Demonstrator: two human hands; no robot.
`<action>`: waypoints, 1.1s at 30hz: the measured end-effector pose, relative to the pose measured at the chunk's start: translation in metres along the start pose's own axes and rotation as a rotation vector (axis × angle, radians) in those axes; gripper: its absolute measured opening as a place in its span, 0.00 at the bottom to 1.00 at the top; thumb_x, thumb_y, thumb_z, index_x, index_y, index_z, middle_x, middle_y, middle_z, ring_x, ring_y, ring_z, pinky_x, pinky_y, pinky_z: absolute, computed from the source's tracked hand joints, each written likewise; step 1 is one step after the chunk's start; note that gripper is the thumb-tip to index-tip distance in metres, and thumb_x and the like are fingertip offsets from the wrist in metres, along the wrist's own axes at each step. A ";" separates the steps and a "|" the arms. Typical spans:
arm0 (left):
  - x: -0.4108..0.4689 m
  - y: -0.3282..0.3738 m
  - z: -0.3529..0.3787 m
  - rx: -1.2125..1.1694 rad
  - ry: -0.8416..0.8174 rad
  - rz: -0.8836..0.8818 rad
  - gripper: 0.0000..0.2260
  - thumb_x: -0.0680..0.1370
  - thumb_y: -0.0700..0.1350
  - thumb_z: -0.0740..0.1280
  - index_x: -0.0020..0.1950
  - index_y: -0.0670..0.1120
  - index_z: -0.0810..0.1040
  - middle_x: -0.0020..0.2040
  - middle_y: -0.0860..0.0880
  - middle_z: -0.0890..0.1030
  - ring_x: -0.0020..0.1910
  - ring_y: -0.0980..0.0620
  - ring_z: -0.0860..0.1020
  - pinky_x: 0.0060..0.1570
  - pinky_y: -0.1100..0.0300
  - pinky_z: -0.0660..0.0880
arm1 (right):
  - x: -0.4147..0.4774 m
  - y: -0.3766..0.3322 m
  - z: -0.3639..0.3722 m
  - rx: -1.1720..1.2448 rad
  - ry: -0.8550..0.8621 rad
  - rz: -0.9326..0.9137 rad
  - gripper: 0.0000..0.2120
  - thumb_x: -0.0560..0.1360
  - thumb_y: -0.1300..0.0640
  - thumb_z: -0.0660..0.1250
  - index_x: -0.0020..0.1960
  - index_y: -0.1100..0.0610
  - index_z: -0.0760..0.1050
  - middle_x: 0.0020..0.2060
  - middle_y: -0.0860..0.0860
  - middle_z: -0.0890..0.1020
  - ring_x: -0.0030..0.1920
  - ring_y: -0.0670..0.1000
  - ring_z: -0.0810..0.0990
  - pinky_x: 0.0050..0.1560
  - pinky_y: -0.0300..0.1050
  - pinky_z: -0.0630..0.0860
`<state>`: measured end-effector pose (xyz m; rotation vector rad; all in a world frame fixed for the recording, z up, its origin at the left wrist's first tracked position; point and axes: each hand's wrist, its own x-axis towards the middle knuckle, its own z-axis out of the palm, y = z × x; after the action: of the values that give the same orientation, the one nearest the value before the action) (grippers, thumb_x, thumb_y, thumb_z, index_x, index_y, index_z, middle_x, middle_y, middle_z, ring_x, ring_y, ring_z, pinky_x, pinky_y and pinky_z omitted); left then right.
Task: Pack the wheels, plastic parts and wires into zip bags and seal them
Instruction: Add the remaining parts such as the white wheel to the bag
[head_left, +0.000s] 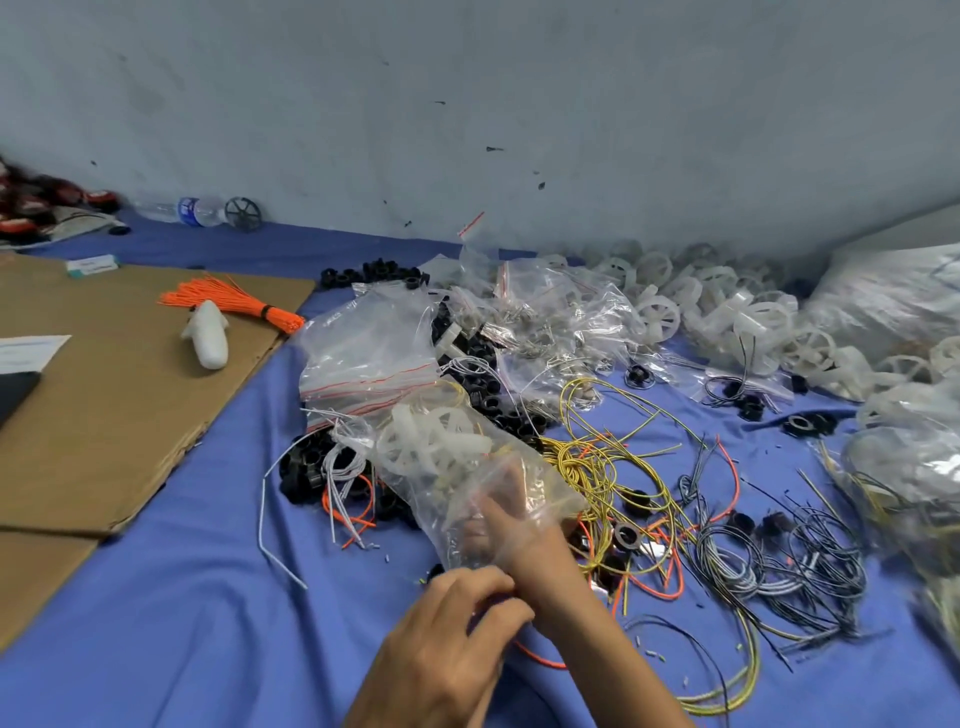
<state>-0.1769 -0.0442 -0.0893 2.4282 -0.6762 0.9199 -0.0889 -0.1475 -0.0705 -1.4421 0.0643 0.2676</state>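
Blue cloth (182, 597) covers the table. Filling is in hand: the zip bag (441, 499), holding white wheels (431, 447), sits mid-table. The left hand (457, 623) pinches its mouth; the right hand (506, 519) is inside, its grip unclear through plastic. Next, probably: pull out and press the seal.

Centre frame: zip bag (467, 467) before me, wheels (431, 441) in it. My right hand (511, 525) inside its mouth; my left hand (457, 623) just below, pinching bag edge. Pile of bags (374, 353) behind it. Loose wires (623, 467) spread right on desk (208, 623). Wheel pile (701, 301) upper right, along wall. Cardboard (104, 415) at left; wire bundle (234, 306) and plastic part (208, 338) on it. Bottle (182, 210) upper left.
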 end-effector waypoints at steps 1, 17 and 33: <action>-0.002 -0.003 -0.001 0.018 0.014 -0.028 0.14 0.71 0.37 0.69 0.51 0.54 0.82 0.55 0.52 0.78 0.51 0.50 0.77 0.49 0.63 0.75 | -0.001 0.003 -0.003 -0.103 0.048 -0.046 0.11 0.75 0.67 0.66 0.37 0.56 0.74 0.29 0.52 0.72 0.30 0.47 0.69 0.31 0.44 0.66; -0.002 -0.055 -0.011 0.068 0.055 0.033 0.07 0.78 0.45 0.69 0.49 0.45 0.86 0.46 0.50 0.83 0.39 0.46 0.80 0.42 0.54 0.78 | 0.004 -0.024 -0.089 -0.985 0.208 -0.324 0.07 0.76 0.55 0.67 0.53 0.46 0.79 0.35 0.41 0.80 0.33 0.42 0.74 0.37 0.44 0.68; 0.140 -0.049 -0.139 -0.438 0.278 -0.402 0.03 0.74 0.54 0.71 0.46 0.57 0.82 0.39 0.58 0.83 0.35 0.63 0.77 0.39 0.71 0.73 | -0.046 -0.217 -0.062 -0.439 0.091 -0.547 0.10 0.68 0.63 0.66 0.38 0.52 0.84 0.21 0.44 0.72 0.21 0.44 0.63 0.23 0.35 0.57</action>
<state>-0.1228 0.0325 0.0907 1.9033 -0.2392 0.8174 -0.0782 -0.2374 0.1414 -1.8421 -0.3306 -0.2507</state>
